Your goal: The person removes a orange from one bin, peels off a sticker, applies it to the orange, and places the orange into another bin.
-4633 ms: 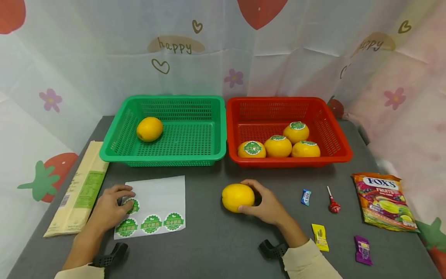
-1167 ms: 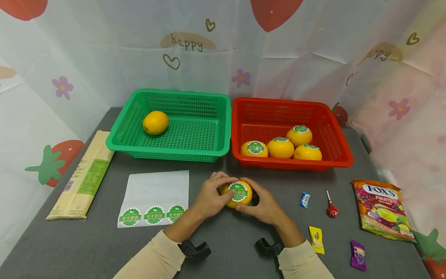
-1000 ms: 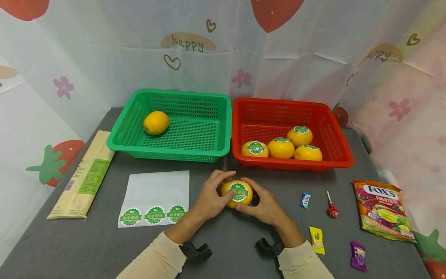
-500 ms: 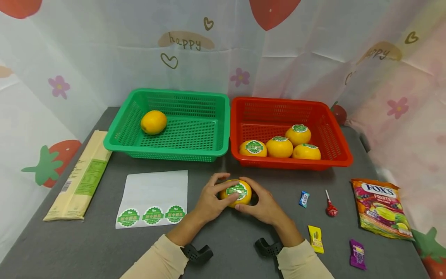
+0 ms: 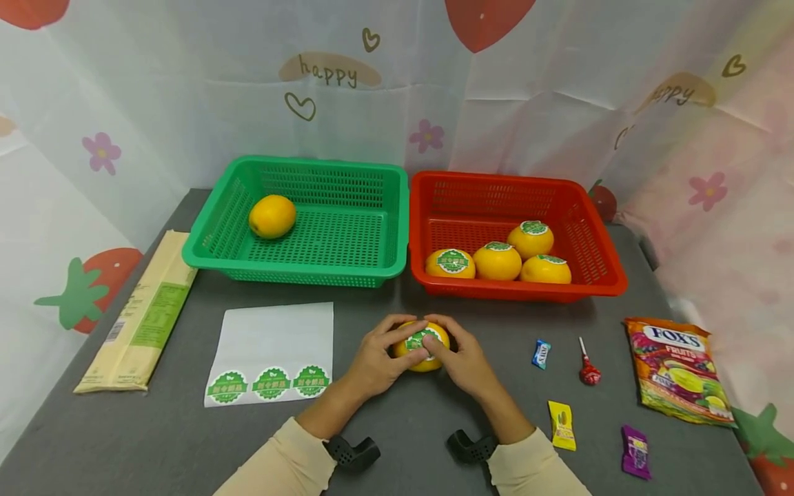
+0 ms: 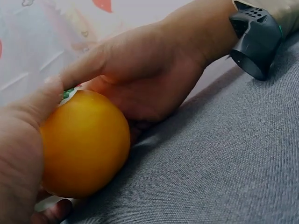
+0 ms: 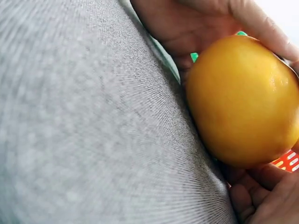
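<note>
Between both hands, an orange rests on the grey table, with a round green-and-white sticker on its upper side. My left hand grips it from the left, fingers reaching over the sticker and thumb low on the front. From the other side my right hand curls round it, its thumb lying on the sticker. Both wrist views show the orange's bare side, close up in the left one. To the left lies a white sticker sheet with three green stickers along its near edge.
A green basket behind holds one orange without a visible sticker. Beside it, a red basket holds several stickered oranges. A long cream packet lies at left. Loose candies, a lollipop and a candy bag lie at right.
My left hand has come from the sticker sheet to the orange, which now bears a sticker; the sheet shows one fewer. In the last half second my right thumb has moved onto the sticker.
</note>
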### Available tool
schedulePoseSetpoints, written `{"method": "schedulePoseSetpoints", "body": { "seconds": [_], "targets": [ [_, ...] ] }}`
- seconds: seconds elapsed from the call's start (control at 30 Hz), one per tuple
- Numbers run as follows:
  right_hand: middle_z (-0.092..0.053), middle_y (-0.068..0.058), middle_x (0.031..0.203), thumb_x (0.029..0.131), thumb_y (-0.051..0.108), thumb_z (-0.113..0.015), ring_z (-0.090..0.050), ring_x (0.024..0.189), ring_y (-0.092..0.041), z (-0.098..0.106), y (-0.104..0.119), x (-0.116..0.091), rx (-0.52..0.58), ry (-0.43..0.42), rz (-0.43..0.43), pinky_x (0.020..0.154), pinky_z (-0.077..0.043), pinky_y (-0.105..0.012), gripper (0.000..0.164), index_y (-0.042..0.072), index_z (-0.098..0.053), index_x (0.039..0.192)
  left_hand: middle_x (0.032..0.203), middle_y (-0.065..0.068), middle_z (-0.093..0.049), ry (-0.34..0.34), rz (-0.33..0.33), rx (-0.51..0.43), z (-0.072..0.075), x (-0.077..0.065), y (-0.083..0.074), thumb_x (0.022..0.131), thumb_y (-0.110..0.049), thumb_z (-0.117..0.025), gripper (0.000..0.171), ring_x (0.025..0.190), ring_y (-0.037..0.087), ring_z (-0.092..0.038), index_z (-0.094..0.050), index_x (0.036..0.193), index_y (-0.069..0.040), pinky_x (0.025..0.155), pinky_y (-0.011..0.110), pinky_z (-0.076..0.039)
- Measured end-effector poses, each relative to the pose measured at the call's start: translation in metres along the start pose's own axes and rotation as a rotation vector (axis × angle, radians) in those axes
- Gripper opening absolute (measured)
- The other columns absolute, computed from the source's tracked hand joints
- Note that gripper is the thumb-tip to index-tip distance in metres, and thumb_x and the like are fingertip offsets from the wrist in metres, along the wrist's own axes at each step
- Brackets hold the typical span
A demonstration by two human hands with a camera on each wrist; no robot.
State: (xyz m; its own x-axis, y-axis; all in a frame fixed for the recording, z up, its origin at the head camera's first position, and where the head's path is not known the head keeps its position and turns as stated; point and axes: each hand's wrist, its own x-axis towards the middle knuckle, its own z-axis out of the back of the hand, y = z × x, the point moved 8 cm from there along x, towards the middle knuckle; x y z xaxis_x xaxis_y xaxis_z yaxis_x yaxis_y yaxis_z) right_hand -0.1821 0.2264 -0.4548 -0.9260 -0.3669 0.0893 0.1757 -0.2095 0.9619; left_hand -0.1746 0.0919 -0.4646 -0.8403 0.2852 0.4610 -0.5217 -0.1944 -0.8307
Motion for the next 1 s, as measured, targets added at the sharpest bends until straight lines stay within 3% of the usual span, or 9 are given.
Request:
{"method": "schedulePoseSetpoints", "body": {
  "seconds": [0.2,0.33,0.43,0.5,0.77,0.87,1.0],
  "targets": [
    [-0.055,-0.020,0.126,0.097,0.006,-0.057,-0.054,0.106,-0.029,0.000,0.014,-0.003,-0.036,-0.012,0.056,0.086,-0.046,-0.033,0.040,-0.003,-0.050,0.135,0.121,0.013,-0.057,-0.042,0.049,-0.104,0.003,0.000,0.002,0.092,0.001,-0.062,0.029,0.114,0.029,-0.052,-0.067,0.121,0.000,0.096,0.036,-0.042],
    [-0.045,-0.027,0.135,0.095,-0.004,-0.053,-0.047,0.117,-0.037,0.002,0.023,-0.007,-0.048,-0.033,0.204,0.092,-0.041,-0.032,0.041,-0.006,-0.050,0.136,0.119,0.019,-0.058,-0.055,0.094,-0.137,0.006,0.003,-0.007,0.093,0.004,-0.058,0.027,0.113,0.035,-0.053,-0.065,0.119,0.006,0.095,0.034,-0.042],
    [-0.040,-0.030,0.138,0.092,-0.012,-0.052,-0.040,0.124,-0.047,-0.001,0.028,-0.010,-0.057,0.005,0.325,0.100,-0.036,-0.035,0.037,-0.011,-0.054,0.130,0.118,0.023,-0.058,-0.049,0.123,-0.144,0.010,0.005,-0.018,0.094,0.006,-0.056,0.027,0.113,0.037,-0.053,-0.063,0.119,0.011,0.095,0.033,-0.043],
    [-0.042,-0.029,0.137,0.092,-0.014,-0.052,-0.039,0.124,-0.048,-0.004,0.029,-0.010,-0.064,0.033,0.361,0.103,-0.034,-0.035,0.035,-0.011,-0.056,0.127,0.118,0.024,-0.058,-0.044,0.139,-0.141,0.012,0.007,-0.025,0.094,0.006,-0.054,0.028,0.113,0.037,-0.053,-0.062,0.121,0.012,0.095,0.033,-0.042],
    [-0.049,-0.026,0.133,0.095,-0.012,-0.047,-0.044,0.124,-0.038,-0.004,0.029,-0.007,-0.071,0.037,0.331,0.105,-0.030,-0.026,0.034,-0.011,-0.055,0.129,0.119,0.022,-0.058,-0.042,0.171,-0.137,0.015,0.009,-0.024,0.098,0.002,-0.052,0.030,0.113,0.034,-0.054,-0.059,0.126,0.010,0.098,0.032,-0.040],
    [-0.049,-0.025,0.133,0.096,-0.011,-0.045,-0.044,0.124,-0.037,-0.003,0.029,-0.008,-0.075,0.032,0.320,0.105,-0.030,-0.027,0.035,-0.011,-0.054,0.130,0.121,0.020,-0.058,-0.049,0.165,-0.139,0.011,0.007,-0.010,0.098,0.001,-0.051,0.031,0.114,0.033,-0.054,-0.059,0.127,0.007,0.099,0.032,-0.039],
    [-0.051,-0.021,0.133,0.095,-0.007,-0.053,-0.046,0.124,-0.031,-0.003,0.027,-0.009,-0.115,0.020,0.300,0.104,-0.033,-0.031,0.037,-0.007,-0.054,0.132,0.123,0.012,-0.059,-0.046,0.146,-0.086,0.006,0.003,0.008,0.096,-0.004,-0.057,0.036,0.114,0.027,-0.054,-0.057,0.132,0.001,0.097,0.034,-0.041]
  ]
}}
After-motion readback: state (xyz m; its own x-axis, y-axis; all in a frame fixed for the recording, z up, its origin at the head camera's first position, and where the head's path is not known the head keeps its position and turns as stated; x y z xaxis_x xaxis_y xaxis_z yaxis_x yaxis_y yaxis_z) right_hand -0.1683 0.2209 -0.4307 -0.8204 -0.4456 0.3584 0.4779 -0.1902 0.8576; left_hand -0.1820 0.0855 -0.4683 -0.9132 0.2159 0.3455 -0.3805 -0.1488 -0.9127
